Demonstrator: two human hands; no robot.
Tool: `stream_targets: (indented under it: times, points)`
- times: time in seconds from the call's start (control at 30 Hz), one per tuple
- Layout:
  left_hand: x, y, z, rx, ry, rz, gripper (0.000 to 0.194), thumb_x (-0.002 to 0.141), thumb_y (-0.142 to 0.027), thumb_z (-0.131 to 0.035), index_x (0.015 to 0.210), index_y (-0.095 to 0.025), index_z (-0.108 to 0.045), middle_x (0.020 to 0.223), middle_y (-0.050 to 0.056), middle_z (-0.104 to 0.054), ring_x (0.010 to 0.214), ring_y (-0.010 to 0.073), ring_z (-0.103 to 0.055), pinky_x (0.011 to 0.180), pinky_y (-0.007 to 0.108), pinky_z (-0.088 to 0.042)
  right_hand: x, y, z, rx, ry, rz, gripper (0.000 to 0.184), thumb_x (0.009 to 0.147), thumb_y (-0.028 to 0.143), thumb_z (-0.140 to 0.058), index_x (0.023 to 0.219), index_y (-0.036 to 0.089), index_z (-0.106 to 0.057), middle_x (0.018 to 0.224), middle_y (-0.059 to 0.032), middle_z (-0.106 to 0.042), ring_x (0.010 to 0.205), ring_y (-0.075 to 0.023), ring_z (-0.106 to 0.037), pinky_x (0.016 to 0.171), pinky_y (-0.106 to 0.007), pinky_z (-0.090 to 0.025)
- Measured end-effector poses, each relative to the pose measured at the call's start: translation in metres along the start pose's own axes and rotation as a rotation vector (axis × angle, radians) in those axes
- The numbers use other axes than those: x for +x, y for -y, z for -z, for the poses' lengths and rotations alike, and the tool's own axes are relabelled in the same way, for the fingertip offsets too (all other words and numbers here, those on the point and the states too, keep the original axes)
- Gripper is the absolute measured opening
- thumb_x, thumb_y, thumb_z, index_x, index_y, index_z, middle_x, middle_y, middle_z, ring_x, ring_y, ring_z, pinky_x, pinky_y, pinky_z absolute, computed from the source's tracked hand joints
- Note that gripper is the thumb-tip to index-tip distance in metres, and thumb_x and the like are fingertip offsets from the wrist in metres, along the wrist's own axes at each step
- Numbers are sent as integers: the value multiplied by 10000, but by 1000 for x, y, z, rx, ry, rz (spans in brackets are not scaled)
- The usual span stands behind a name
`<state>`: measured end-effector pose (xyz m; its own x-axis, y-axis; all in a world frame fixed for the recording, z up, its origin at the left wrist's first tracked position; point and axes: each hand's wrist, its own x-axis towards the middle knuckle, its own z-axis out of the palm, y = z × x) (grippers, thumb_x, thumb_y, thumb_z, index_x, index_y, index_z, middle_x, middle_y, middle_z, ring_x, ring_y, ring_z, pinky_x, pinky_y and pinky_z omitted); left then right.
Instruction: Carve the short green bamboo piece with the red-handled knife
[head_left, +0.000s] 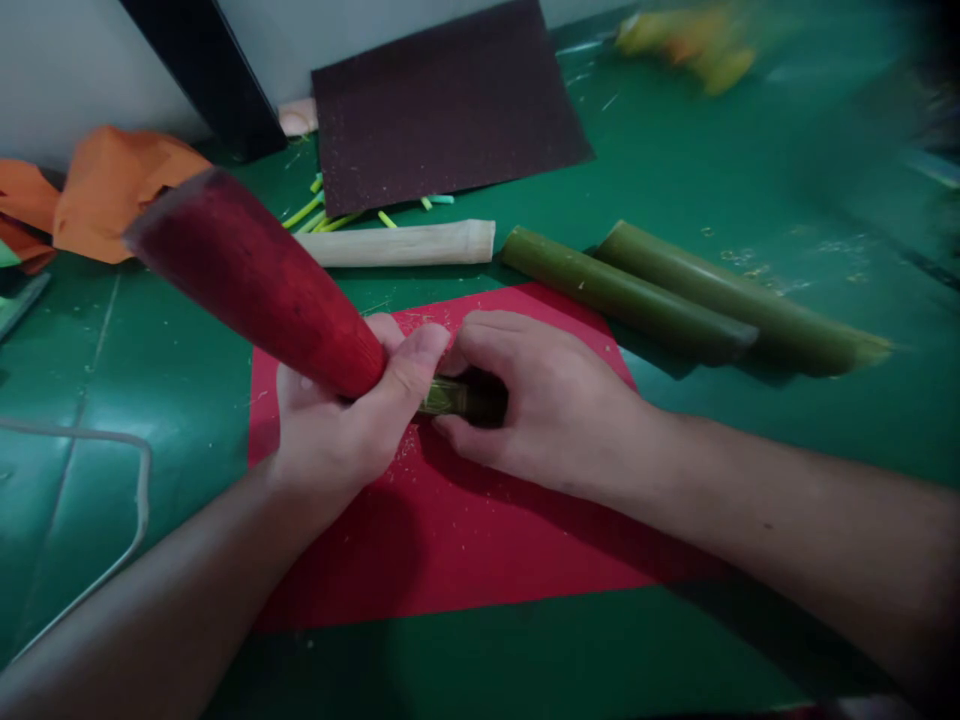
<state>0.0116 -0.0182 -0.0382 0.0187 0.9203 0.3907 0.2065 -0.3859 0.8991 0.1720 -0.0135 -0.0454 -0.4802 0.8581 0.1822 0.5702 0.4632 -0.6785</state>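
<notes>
My left hand is wrapped round the lower part of a thick red handle, which slants up to the left with its dark, wide end toward me. Whatever sits at the handle's lower end is hidden by the fingers. My right hand curls round a short green bamboo piece, with its thumb and fingers on either side. Scratched, paler marks show on the bamboo's surface, between the two hands. Both hands are above a red sheet sprinkled with fine shavings.
Two green bamboo lengths lie at the right, past the sheet. Behind my hands is a pale peeled bamboo length. A dark brown sheet rests farther back. Crumpled orange paper and a pale cable are at left.
</notes>
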Motion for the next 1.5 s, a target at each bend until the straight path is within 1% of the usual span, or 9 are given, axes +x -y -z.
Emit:
stream_targets:
  times: [0.3,0.53,0.63,0.87,1.0,1.07,1.17,1.33,1.5]
  points:
    - [-1,1,-1,97,-74,-26,307,826,-253,-749,570,-212,-585,527,-46,-571,472,83,-535,463,215,-470,-1,1,-2,-25,-6,52,102,763,206,-648,843,143,-648,860,-59,-640,836,-196,-577,744,-329,-440]
    - [0,7,1,-33,-215,47,330,848,-397,-740,609,-205,-619,556,-41,-575,437,66,-473,406,233,-395,-2,1,-1,-64,-6,39,118,739,234,-679,803,156,-618,834,-48,-630,764,-171,-551,681,-302,-414]
    - [-2,8,5,-91,-257,-13,332,920,-312,-645,612,-191,-625,557,-26,-561,464,62,-506,429,245,-376,-4,3,1,-72,1,-3,148,767,244,-662,880,149,-652,872,-62,-660,790,-182,-578,679,-301,-420]
    - [-1,14,8,-106,-199,-190,381,939,-386,-631,616,-185,-612,527,-21,-536,448,60,-486,461,288,-379,-7,11,5,-125,-26,-149,240,881,378,-618,966,156,-655,892,-72,-673,743,-183,-578,634,-313,-414]
    - [-1,16,9,-139,-216,-129,366,932,-380,-606,622,-187,-626,554,-12,-545,467,65,-496,440,300,-343,-6,6,9,-19,-82,10,215,945,208,-491,998,126,-682,920,-90,-682,811,-185,-612,702,-322,-476]
    - [-1,16,10,-151,-236,-108,365,915,-399,-604,615,-192,-632,539,-11,-532,459,68,-485,428,310,-317,-4,-2,9,41,-94,163,287,899,64,-447,1032,119,-695,1020,-113,-694,956,-198,-635,825,-337,-515]
    - [-1,17,9,-137,-276,-169,378,873,-432,-629,578,-196,-620,490,-25,-509,415,55,-464,415,313,-287,3,-15,7,105,-39,359,327,901,42,-485,1030,179,-753,1260,-114,-663,1190,-214,-600,999,-382,-500]
    - [-1,16,7,-133,-312,-139,407,893,-449,-618,576,-195,-611,511,-29,-528,422,43,-470,423,311,-305,10,-24,9,85,78,389,397,936,40,-479,1046,273,-780,1410,-54,-604,1325,-209,-520,1114,-455,-439]
    - [-1,16,6,-161,-286,-135,421,901,-446,-618,571,-185,-598,485,-26,-497,409,44,-474,400,298,-273,7,-15,15,-52,148,343,407,897,64,-525,1172,272,-741,1573,-89,-444,1478,-278,-347,1191,-553,-305]
